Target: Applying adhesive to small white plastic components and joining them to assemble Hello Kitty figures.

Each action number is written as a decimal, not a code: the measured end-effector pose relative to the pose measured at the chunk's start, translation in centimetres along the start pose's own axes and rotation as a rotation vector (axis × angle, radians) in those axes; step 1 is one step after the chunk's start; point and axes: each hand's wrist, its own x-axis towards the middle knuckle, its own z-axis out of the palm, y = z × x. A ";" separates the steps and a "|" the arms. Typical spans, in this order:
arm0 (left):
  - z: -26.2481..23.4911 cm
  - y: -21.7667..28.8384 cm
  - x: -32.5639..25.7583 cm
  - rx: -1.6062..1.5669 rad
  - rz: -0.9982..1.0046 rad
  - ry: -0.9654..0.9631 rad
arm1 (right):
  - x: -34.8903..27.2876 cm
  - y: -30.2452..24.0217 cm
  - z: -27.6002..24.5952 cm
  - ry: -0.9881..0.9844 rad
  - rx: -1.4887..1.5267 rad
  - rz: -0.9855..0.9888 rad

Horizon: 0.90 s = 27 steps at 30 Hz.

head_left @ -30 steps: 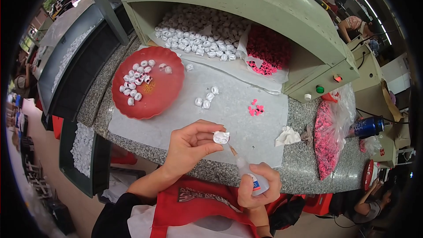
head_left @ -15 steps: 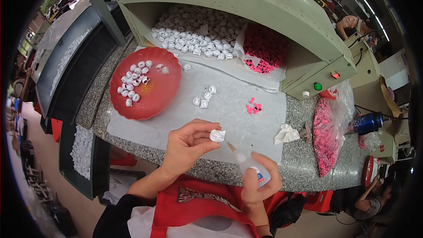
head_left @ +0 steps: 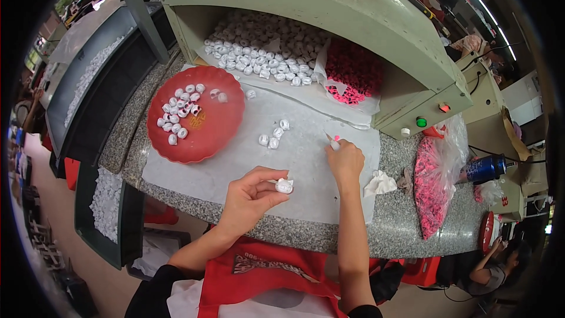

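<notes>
The left hand (head_left: 250, 197) pinches a small white piece (head_left: 284, 185) above the tabletop's (head_left: 412, 200) near edge. Farther right, the right hand (head_left: 344, 162) closes on a tiny pink piece (head_left: 336, 139), nearer the pink pile.

Right hand (head_left: 345, 162): was low beside the body gripping a small glue bottle, now stretched forward onto the white sheet (head_left: 306, 159) | its fingertips rest at the small pink pieces (head_left: 335, 139) | bottle no longer visible in its fingers | Left hand (head_left: 250, 197): the white bead (head_left: 284, 185) pinched at its fingertips has barely shifted
</notes>
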 end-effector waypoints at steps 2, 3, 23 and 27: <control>0.4 -0.1 0.1 0.017 -0.011 0.010 | -1.3 0.5 -1.2 0.005 0.153 -0.021; 0.6 -0.3 0.3 0.019 0.005 0.007 | -2.3 0.4 -2.6 0.011 0.302 -0.045; 1.8 -0.4 0.8 -0.031 0.226 -0.137 | -11.2 -4.1 -6.6 -0.079 1.386 0.018; 2.0 0.0 0.6 -0.088 0.198 -0.138 | -10.9 -4.2 -7.7 -0.222 1.402 0.040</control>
